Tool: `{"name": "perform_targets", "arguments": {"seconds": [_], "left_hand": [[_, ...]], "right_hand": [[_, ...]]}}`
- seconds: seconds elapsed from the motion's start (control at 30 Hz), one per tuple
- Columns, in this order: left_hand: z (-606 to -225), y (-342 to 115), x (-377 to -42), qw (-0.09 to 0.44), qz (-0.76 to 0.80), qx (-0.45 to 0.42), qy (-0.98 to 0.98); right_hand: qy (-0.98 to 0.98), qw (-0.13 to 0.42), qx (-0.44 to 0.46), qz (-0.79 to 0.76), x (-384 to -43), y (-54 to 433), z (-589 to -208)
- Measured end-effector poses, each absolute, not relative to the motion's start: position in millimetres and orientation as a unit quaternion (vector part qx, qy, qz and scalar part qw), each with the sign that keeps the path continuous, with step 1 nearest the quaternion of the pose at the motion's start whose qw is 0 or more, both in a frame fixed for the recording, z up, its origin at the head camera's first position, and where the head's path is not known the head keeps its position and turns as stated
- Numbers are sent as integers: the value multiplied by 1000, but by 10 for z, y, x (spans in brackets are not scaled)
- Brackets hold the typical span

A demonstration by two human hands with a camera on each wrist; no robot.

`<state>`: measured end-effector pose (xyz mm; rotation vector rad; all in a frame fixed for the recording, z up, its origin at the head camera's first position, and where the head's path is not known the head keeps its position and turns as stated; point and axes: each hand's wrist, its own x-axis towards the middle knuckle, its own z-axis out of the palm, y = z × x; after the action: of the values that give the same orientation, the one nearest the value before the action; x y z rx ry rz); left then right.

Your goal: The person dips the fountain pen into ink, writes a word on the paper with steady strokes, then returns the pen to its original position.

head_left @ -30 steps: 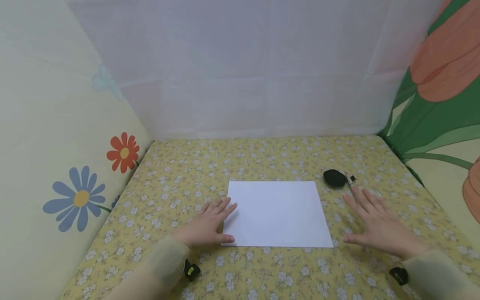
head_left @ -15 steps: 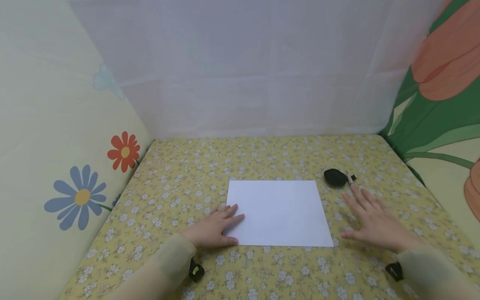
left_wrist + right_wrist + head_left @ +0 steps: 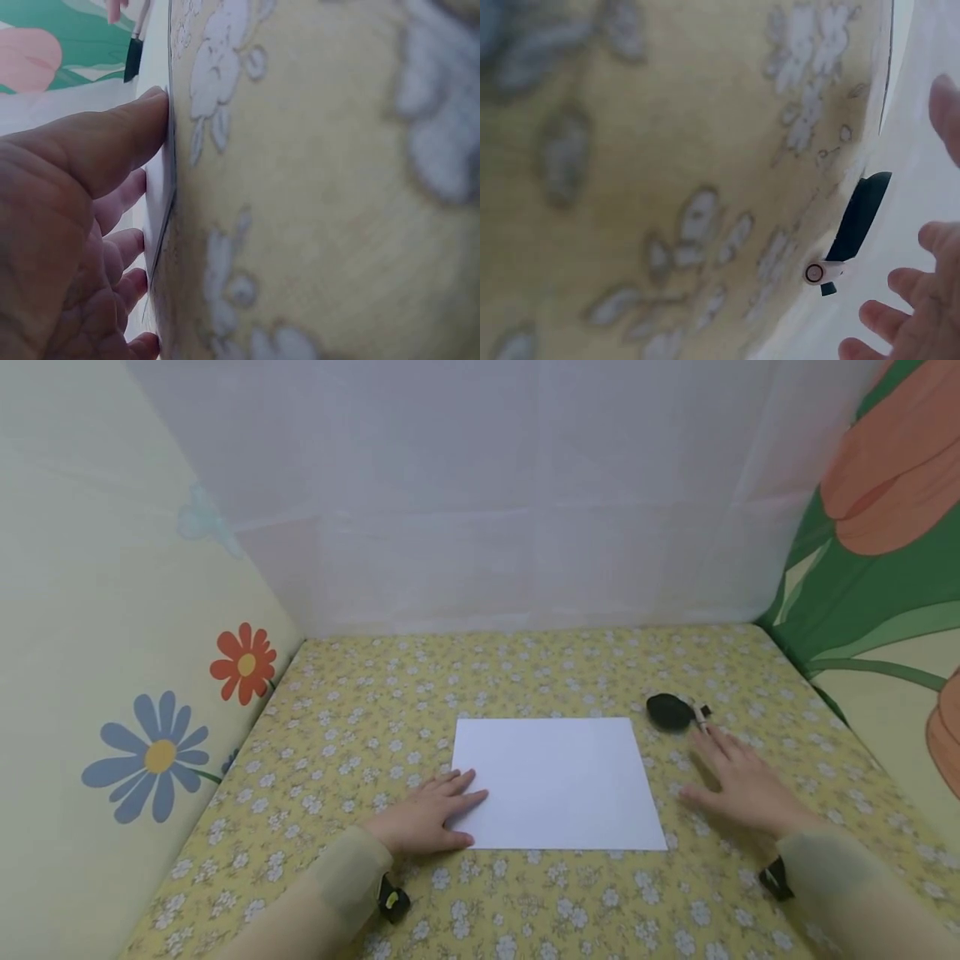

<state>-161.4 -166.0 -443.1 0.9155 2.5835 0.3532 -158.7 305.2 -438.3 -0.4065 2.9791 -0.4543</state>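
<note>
A white sheet of paper [image 3: 562, 785] lies flat on the flowered cloth. My left hand [image 3: 423, 818] rests on its left edge, fingers spread, the thumb by the near corner; the left wrist view shows the thumb [image 3: 124, 139] and fingertips along the paper's edge. Right of the paper lies a flat black oval [image 3: 669, 712] with a short white cylindrical piece [image 3: 701, 718] and a small black tip beside it. My right hand [image 3: 746, 789] hovers just in front, holding nothing, fingers extended with fingertips near the white piece. In the right wrist view the black oval [image 3: 861, 217] appears edge-on.
The yellow flowered cloth [image 3: 525, 677] covers the whole table. A white sheet [image 3: 510, 510] hangs behind it, with flower-printed panels on the left [image 3: 90, 568] and right [image 3: 870, 602]. Each wrist carries a small black device, seen at the left cuff [image 3: 393, 900] and right cuff [image 3: 776, 881].
My left hand has slid slightly right onto the paper, then stayed there. My right hand has moved a little left and forward, its fingertips now closer to the white piece.
</note>
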Motion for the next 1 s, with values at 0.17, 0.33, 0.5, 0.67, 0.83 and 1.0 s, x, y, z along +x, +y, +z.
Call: {"name": "perform_targets", "arguments": {"seconds": [0.17,0.33,0.5,0.67,0.83,1.0], "left_hand": [[-4420,-1661,-1610,188,127,325,918],[-4420,-1660,-1613,189,128,325,918],[-4426,-1663,-1620,187,130,325,918],[-4416,-1667,-1619,186,131,328,917],[-4402,-1666,-1613,185,134,329,916],[-4409,-1664,-1610,189,135,326,916]], "right_hand": [[983,29,-115,-139,-1673,3039,-4402],[982,41,-73,-169,-1770,3010,-4392],[975,53,-21,-215,-1859,3005,-4374],[970,64,5,-235,-1926,3022,-4352],[969,70,26,-237,-2002,3048,-4373],[958,71,63,-271,-2081,3070,-4405]]}}
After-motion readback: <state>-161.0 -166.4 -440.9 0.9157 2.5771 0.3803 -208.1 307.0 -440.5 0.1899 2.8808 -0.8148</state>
